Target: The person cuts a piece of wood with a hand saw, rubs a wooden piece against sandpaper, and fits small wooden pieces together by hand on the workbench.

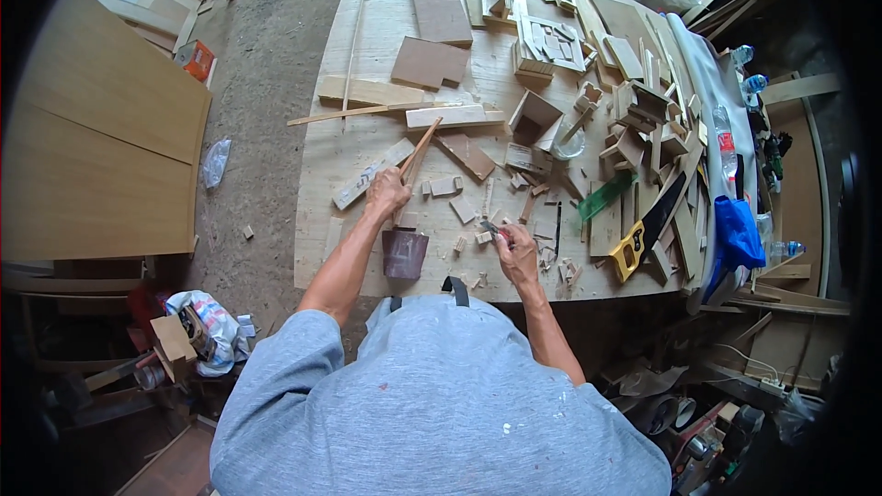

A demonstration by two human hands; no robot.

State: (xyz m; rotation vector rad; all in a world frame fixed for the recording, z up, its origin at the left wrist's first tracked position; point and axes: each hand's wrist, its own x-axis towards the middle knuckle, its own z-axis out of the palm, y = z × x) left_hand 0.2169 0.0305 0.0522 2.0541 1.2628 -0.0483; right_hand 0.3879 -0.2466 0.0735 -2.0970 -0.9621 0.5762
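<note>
A thin wooden stick (424,143) is gripped in the left hand (390,189), slanted over the table (318,165), with a dark purplish cup (405,255) sitting just below that hand. A little red-handled tool (503,234) is clasped in the right hand (517,255), near some wood offcuts (463,210). A yellow-handled saw (653,221) is parked off to the right.
</note>
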